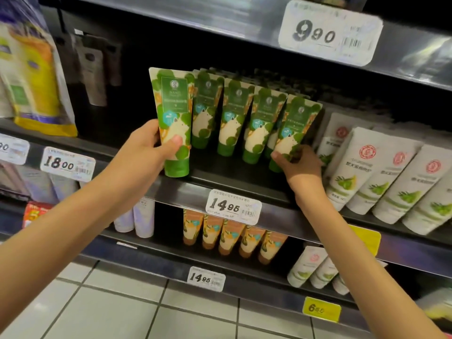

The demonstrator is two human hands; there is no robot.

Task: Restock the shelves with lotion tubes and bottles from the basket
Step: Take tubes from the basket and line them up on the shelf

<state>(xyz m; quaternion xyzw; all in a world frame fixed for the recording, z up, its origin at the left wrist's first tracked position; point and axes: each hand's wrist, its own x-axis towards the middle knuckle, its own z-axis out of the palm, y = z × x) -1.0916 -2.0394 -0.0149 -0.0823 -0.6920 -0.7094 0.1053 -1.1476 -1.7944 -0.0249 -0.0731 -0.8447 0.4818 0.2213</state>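
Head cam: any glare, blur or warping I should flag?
Head view: glare streaks on the upper shelf edge; the pouch at far left and top price tag are smeared; shelves bow from the wide lens; the green tube in the left hand reads sharp; the right hand, gripping the row's last tube, sits in shadow.

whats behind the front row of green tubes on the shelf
Behind the front green tubes, crimped tops of more green tubes show in further rows. Their bodies are covered by the front row, and the darkness further back hides how many there are.
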